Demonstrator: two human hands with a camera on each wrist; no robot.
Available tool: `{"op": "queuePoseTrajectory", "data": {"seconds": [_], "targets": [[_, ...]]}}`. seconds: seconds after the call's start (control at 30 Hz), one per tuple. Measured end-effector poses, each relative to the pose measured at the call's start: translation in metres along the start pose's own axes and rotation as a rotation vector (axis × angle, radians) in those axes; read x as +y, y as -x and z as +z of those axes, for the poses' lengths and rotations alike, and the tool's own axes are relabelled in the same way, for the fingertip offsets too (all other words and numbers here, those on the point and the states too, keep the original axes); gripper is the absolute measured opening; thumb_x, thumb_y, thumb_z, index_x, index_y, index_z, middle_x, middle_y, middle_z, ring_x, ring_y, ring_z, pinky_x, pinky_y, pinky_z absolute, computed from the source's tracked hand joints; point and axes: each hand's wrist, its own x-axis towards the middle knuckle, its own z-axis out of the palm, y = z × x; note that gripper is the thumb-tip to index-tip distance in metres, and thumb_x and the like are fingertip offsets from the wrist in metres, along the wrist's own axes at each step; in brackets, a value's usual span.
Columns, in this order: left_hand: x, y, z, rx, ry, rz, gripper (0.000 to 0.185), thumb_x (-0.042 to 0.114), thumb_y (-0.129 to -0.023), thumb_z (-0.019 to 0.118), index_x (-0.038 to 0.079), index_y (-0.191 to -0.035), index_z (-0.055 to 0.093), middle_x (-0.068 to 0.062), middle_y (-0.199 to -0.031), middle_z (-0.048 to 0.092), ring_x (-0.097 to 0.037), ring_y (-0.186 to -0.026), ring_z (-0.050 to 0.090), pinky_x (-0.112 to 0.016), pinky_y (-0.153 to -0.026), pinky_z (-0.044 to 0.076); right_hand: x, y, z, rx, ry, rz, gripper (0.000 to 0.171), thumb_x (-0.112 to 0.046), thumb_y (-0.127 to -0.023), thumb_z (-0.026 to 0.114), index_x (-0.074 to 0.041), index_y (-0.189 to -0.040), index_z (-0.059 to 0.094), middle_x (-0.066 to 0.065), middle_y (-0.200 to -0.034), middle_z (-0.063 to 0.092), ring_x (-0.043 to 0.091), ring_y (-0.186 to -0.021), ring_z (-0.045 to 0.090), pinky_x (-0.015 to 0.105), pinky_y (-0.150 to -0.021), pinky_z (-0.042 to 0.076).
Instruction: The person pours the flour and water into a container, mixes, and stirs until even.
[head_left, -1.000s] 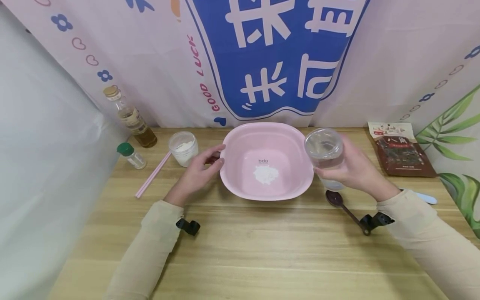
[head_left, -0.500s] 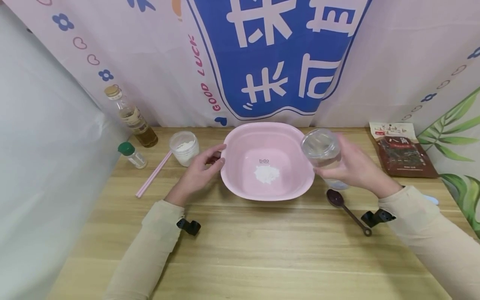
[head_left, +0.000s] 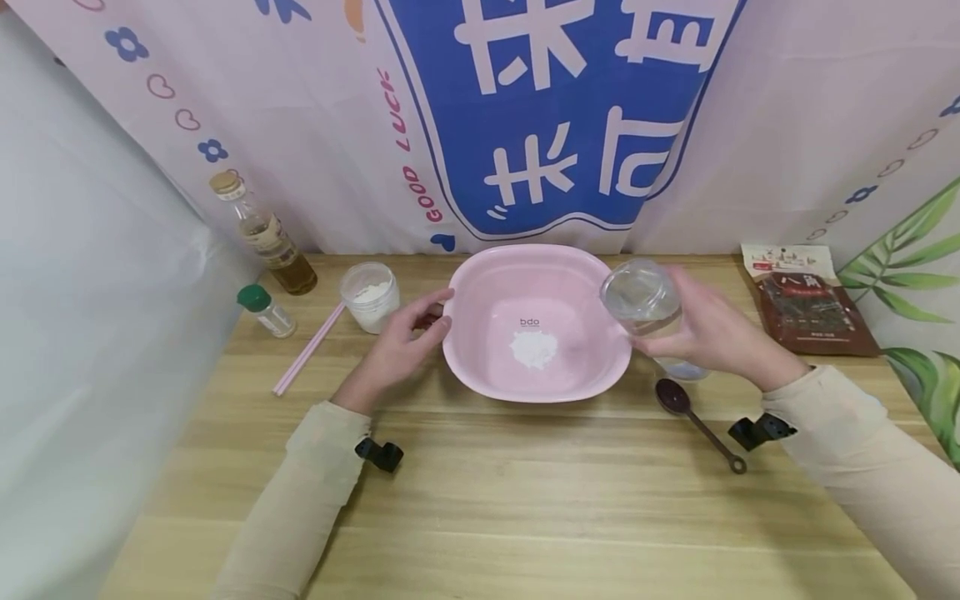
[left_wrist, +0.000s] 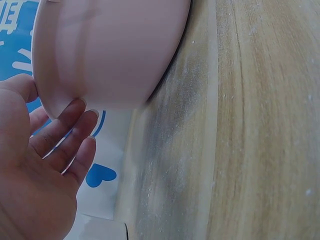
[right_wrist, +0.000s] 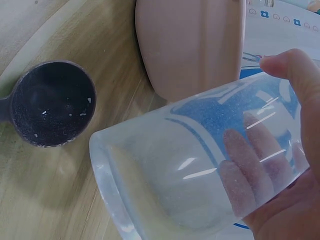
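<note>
A pink plastic basin stands mid-table with a small heap of white powder on its bottom. My left hand holds the basin's left rim; in the left wrist view, the thumb is at the rim and fingertips are against the outer wall. With my right hand I grip a clear cup of clear liquid at the basin's right side. The cup leans left, its mouth over the right rim. In the right wrist view, fingers show through its wall. No stream of liquid is visible.
A dark measuring spoon lies right of the basin. At left stand an open tub of white powder, a green-capped shaker and a bottle of amber liquid, near pink chopsticks. A brown packet lies back right.
My right hand has tipped the cup further left, bringing its mouth slightly over the basin's right rim. My left hand stays at the left rim.
</note>
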Motion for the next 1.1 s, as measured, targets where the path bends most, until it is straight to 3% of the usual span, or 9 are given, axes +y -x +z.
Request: {"op": "queuePoseTrajectory", "data": {"seconds": [0.23,0.47,1.1], "targets": [[0.0,-0.0002,0.0007,-0.001,0.0,0.007,0.048,0.015,-0.109,0.06,0.004,-0.156,0.054,-0.022,-0.124,0.072,-0.032,-0.113,0.067,-0.046,-0.104,0.056,-0.001,0.0001,-0.0017,-0.014,0.015,0.009,0.098,-0.022,-0.078,0.097,-0.003,-0.157,0.043,0.026,-0.136,0.067,0.046,-0.122,0.067,0.07,-0.101,0.053],[0.0019,0.0,0.0015,0.006,-0.005,-0.009,0.049,0.017,-0.11,0.06,0.006,-0.157,0.054,-0.021,-0.124,0.072,-0.031,-0.112,0.067,-0.04,-0.101,0.056,-0.0022,0.0008,-0.004,-0.036,0.04,0.007,0.095,-0.023,-0.08,0.095,0.0,-0.155,0.043,0.027,-0.134,0.068,0.046,-0.118,0.069,0.068,-0.098,0.057],[0.0031,-0.0001,0.0015,-0.002,-0.009,-0.037,0.05,0.019,-0.11,0.059,0.007,-0.158,0.053,-0.021,-0.125,0.071,-0.033,-0.114,0.065,-0.047,-0.104,0.055,-0.0014,0.0025,-0.0058,-0.06,0.111,0.001,0.088,-0.022,-0.08,0.094,0.002,-0.151,0.047,0.027,-0.129,0.069,0.046,-0.115,0.07,0.068,-0.096,0.058]]}}
